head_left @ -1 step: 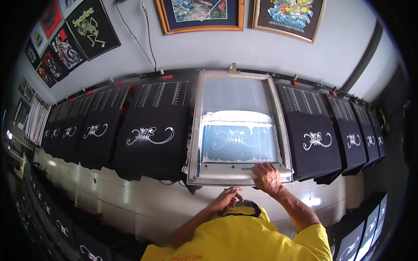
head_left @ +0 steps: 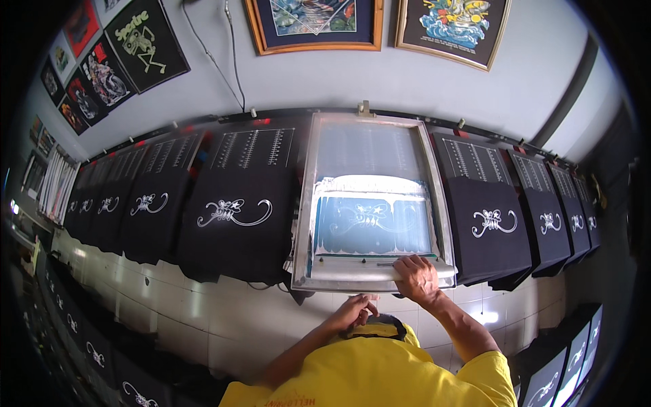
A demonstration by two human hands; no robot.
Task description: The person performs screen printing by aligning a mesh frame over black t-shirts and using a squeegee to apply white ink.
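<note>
A silver-framed printing screen (head_left: 306, 203) lies over one of the boards in the middle of the row. White ink (head_left: 366, 183) is banked in a thick band across its blue mesh, and a swirling floral design shows through below. Along the near end of the mesh rests a squeegee (head_left: 352, 264) with a pale metal holder and dark bolts. My right hand (head_left: 417, 277) is closed over the right part of that squeegee. Short of the frame's near edge, my left hand (head_left: 351, 313) hovers with fingers loosely bent and apart, nothing visible in it.
Black shirts on boards flank the screen, one at left (head_left: 234, 224) and one at right (head_left: 491, 220), with several more beyond, each bearing a white swirl print. A dark rail (head_left: 285, 114) runs behind. More printed black shirts (head_left: 102, 353) lie at lower left and lower right. Framed pictures hang on the wall.
</note>
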